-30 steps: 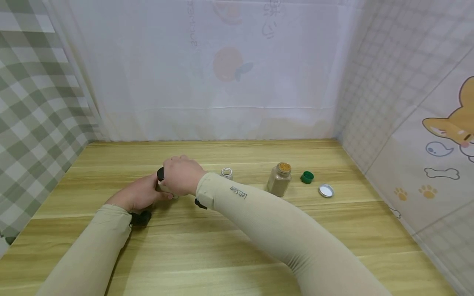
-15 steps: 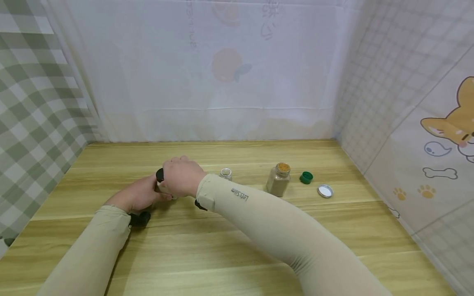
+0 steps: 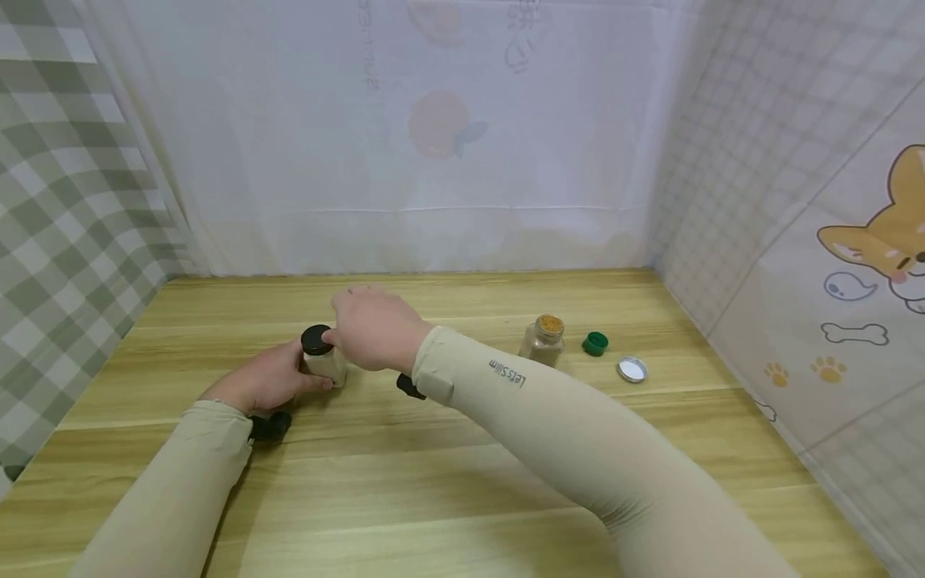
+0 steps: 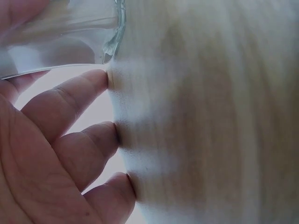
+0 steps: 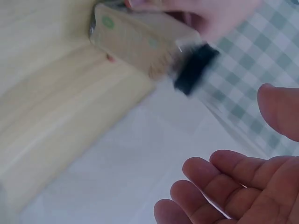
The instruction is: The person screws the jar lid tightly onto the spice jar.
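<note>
In the head view, a glass jar with a black lid stands upright on the table. My left hand holds its body between thumb and forefinger. The left wrist view shows the clear jar base, with the other left fingertips touching the tabletop. The right hand hovers just beside the lid; in the right wrist view its fingers are loosely bent and spread from the thumb, apart from the black lid. Pale beige contents and green print show on the jar there.
Right of the hands stands a glass jar of brownish powder with an orange-brown top, partly behind the right sleeve. A green cap and a silver-rimmed lid lie farther right. Fabric walls border the wooden table.
My right hand has come off the black lid and moved right and up, uncovering the jar. Its forearm now hides the small silver-rimmed glass container seen earlier. The left hand keeps its hold.
</note>
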Tool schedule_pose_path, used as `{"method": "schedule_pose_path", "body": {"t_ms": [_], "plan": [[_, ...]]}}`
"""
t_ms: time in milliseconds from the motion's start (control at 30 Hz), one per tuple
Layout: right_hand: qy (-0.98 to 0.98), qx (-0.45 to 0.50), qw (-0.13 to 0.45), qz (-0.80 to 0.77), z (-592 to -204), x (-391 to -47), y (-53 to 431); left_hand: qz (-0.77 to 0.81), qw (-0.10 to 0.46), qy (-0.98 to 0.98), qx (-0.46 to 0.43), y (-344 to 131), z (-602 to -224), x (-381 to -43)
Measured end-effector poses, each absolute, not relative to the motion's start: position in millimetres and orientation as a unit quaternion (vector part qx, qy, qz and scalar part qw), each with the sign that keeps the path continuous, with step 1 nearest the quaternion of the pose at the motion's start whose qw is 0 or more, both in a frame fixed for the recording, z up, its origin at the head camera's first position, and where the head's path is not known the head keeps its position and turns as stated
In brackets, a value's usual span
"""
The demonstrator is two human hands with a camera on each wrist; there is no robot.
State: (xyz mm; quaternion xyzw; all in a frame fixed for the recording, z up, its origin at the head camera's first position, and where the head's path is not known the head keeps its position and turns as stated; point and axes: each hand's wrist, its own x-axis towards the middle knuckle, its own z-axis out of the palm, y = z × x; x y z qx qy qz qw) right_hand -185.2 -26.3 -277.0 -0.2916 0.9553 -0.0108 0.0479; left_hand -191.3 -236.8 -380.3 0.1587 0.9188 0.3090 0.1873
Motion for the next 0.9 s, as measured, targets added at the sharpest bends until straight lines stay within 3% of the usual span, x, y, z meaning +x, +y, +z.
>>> {"method": "schedule_pose_path", "body": {"t_ms": [400,900], "plan": [[0.962,-0.246,0.068,-0.092,-236.1,-185.2,36.8,0.306,0.183,0.922,0.15,-234.1,-379.2,-190.0],[0.972,-0.18,0.013,-0.148,-227.1,-191.9,134.1,0.305,0.184,0.922,0.154,-233.8,-379.8,-190.8]]}}
